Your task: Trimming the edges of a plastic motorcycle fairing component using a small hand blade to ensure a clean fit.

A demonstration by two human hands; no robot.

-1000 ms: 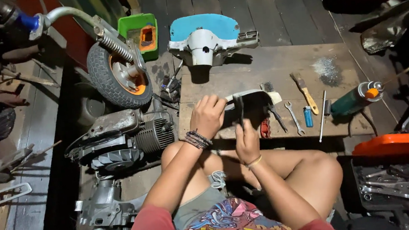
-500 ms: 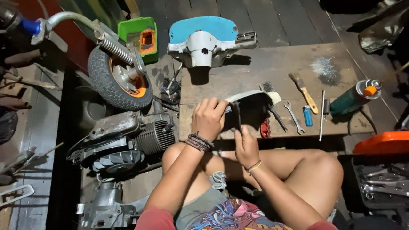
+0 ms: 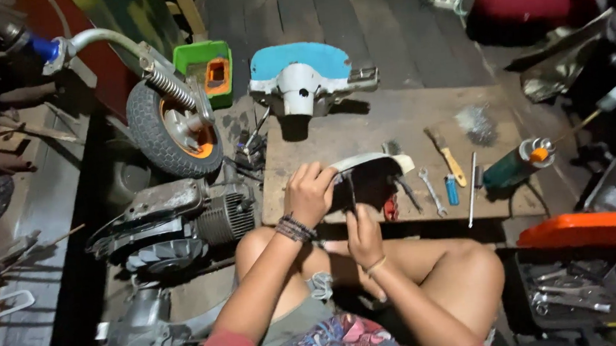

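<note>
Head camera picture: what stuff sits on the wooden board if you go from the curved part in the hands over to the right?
Curved cream and black part → silver wrench → small blue lighter → thin metal rod → green can with orange cap.

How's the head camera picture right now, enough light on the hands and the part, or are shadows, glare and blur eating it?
Head view: light falls brightest on the wooden board and both hands; the left hand and right hand read sharp. The dark underside of the curved panel is in shadow, its detail lost. Frame edges go dim; wide-angle bending shows there. No strong glare.
</note>
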